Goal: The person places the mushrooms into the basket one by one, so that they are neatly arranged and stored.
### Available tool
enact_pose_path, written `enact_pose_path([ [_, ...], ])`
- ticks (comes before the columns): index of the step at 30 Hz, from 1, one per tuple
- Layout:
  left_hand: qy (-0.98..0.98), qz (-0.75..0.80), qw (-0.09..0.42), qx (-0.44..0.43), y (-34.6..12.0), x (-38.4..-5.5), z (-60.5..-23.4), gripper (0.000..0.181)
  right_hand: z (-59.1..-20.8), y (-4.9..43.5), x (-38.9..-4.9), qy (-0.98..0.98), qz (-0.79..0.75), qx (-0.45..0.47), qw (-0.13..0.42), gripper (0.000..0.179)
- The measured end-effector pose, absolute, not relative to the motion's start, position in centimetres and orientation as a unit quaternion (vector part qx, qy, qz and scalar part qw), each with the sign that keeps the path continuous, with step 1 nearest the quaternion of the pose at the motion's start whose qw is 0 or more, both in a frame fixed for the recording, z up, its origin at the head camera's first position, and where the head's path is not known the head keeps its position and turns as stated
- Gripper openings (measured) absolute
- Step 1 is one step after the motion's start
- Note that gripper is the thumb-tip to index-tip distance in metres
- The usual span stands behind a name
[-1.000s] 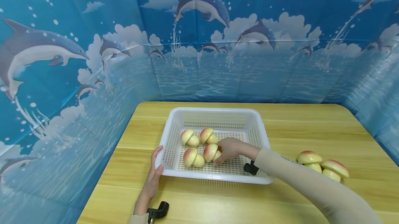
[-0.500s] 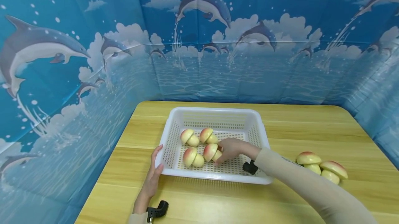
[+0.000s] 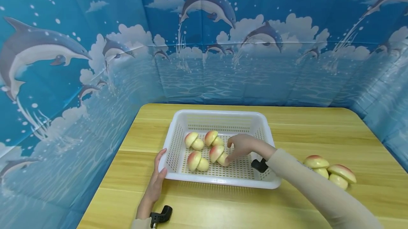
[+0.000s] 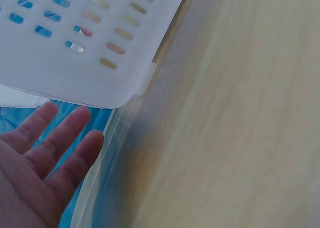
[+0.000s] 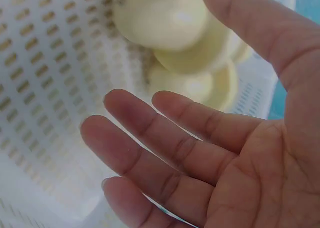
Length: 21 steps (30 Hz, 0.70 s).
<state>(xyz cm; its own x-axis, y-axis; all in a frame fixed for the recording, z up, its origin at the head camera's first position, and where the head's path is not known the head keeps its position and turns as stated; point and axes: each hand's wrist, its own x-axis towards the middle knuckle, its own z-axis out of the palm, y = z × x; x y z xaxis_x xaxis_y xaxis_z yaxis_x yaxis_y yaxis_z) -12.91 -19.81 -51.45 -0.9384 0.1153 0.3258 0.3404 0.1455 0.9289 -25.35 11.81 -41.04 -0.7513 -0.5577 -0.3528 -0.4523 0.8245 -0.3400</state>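
A white plastic basket [image 3: 220,180] with slotted walls stands on the wooden table. Several toy mushrooms lie in it on their sides, with pale yellow stems and red-tinged caps. The front right mushroom [image 3: 216,154] is nearest my right hand [image 3: 243,146]; the thumb reaches the end of its stem, while the other fingers stand apart from it. In the right wrist view, the fingers [image 5: 150,138] are loosely extended, the palm is bare, and the thumb overlaps a blurred mushroom [image 5: 160,17]. My left hand [image 3: 154,182] rests against the basket's left rim near the front corner, fingers extended.
Two more mushrooms [image 3: 315,162] [image 3: 341,174] lie together on the table [image 3: 318,130], right of the basket beyond the right forearm. A blue dolphin-print curtain [image 3: 204,76] hangs behind the table and down its left side. Black camera mounts [image 3: 162,215] sit on both wrists.
My right hand has let go of the front right mushroom and drawn slightly back to the right, fingers spreading. That mushroom has shifted a little. The left hand has stayed at the rim.
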Motion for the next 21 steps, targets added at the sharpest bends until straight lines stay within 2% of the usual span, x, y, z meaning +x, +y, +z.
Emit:
enact_pose_path([
  [7, -0.751, -0.637, 0.086, -0.153, -19.9, -12.9, -51.4, 0.058, -38.9, 13.8, -26.0, 0.921, -0.177, -0.285, 0.197, 0.059],
  [15, -0.749, -0.639, 0.084, -0.15, -19.9, -13.0, -51.5, 0.058, -37.6, 15.8, -25.6, 0.909, -0.279, -0.3, 0.076, 0.043],
  [21, -0.744, -0.645, 0.084, -0.156, -19.8, -13.1, -51.6, 0.058, -36.6, 17.3, -24.4, 0.908, -0.31, -0.281, 0.021, 0.037],
])
